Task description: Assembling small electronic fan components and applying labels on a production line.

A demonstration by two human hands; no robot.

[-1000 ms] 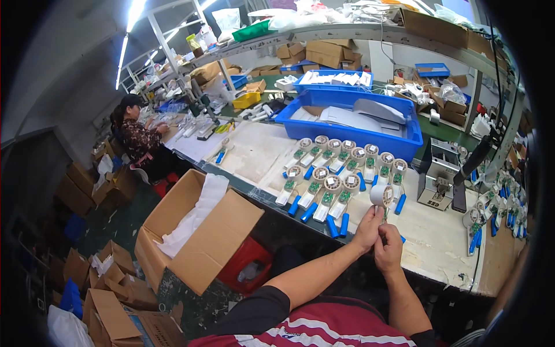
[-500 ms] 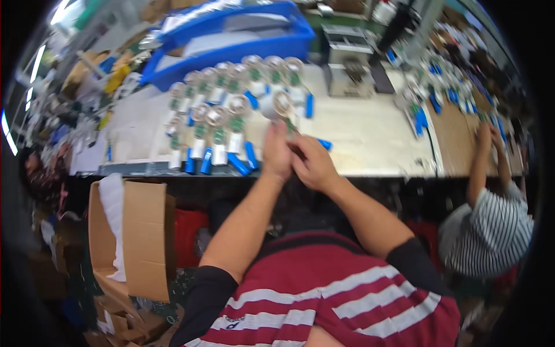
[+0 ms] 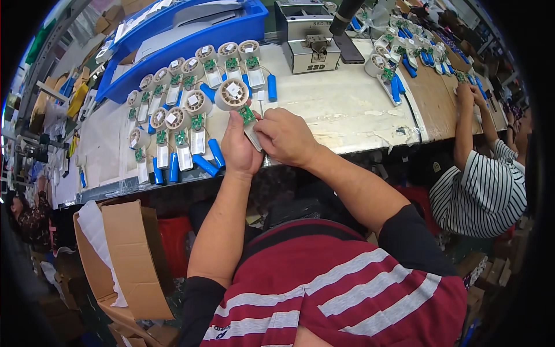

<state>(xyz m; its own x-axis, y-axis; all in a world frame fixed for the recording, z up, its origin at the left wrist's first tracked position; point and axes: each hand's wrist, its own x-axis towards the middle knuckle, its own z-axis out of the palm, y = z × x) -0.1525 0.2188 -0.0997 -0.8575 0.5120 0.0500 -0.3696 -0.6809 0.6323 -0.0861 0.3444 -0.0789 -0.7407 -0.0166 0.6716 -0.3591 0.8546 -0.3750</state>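
Note:
Both hands are at a small fan unit, which has a round, cream vented head, a green circuit board and a white handle shell. My left hand is wrapped along the left side of the handle, thumb near the board. Bent fingers of my right hand pinch at the handle's right side just below the board; their tips are partly hidden. Several similar fan units lie in rows to the left and beyond, with blue cylindrical batteries beside them.
A blue bin stands at the back left. Behind my hands are a metal machine and a dark phone-like slab. More units lie right, near a co-worker in a striped shirt. An open carton stands below the table edge.
The view has shifted, so the table sits further left and higher in the picture, and it is sharper. Both hands stay together at the same fan unit; its board and handle now show more clearly.

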